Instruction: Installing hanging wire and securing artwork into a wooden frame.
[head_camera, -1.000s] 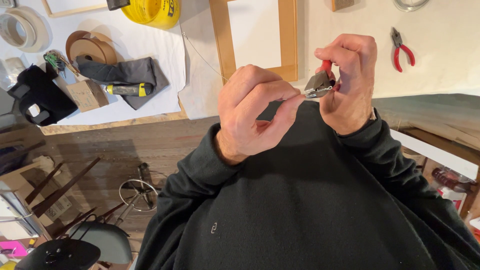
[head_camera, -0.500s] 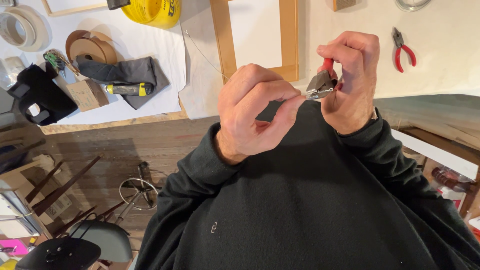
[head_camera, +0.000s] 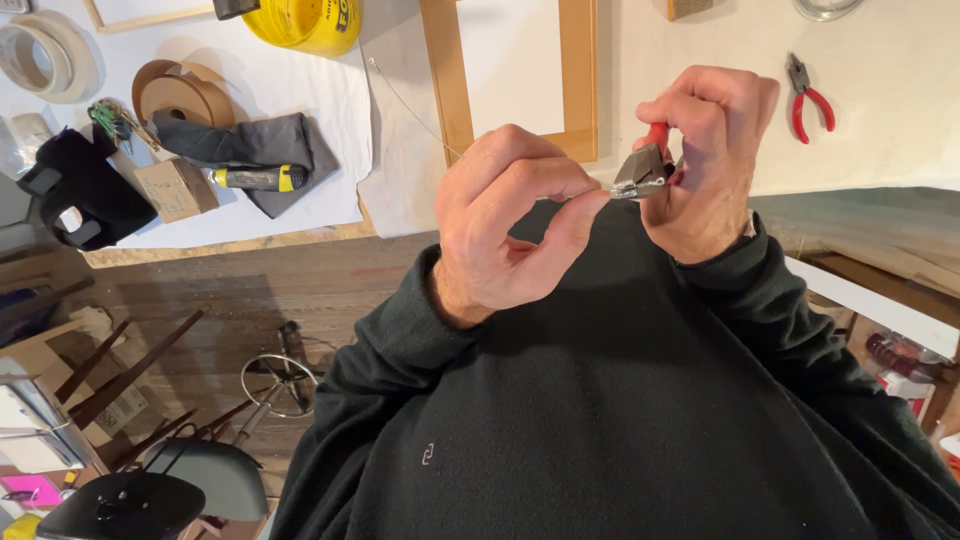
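Note:
My left hand (head_camera: 510, 225) is raised in front of my black sweater, thumb and forefinger pinched on a thin metal wire (head_camera: 415, 115). The wire runs from the white tabletop to my fingers. My right hand (head_camera: 705, 150) is closed round red-handled pliers (head_camera: 640, 170), whose grey jaws point left and meet the wire right at my left fingertips. Whatever sits between the jaws is too small to make out.
On the white table lie a wooden frame (head_camera: 580, 80), a second pair of red pliers (head_camera: 810, 95), a yellow container (head_camera: 300, 20), tape rolls (head_camera: 170, 95), a yellow-and-black screwdriver (head_camera: 255, 178) on grey cloth and a small cardboard box (head_camera: 175, 188). Chair parts (head_camera: 280, 385) stand on the wooden floor.
Both hands stay together at the same spot, with only a slight shift of the pliers against the wire.

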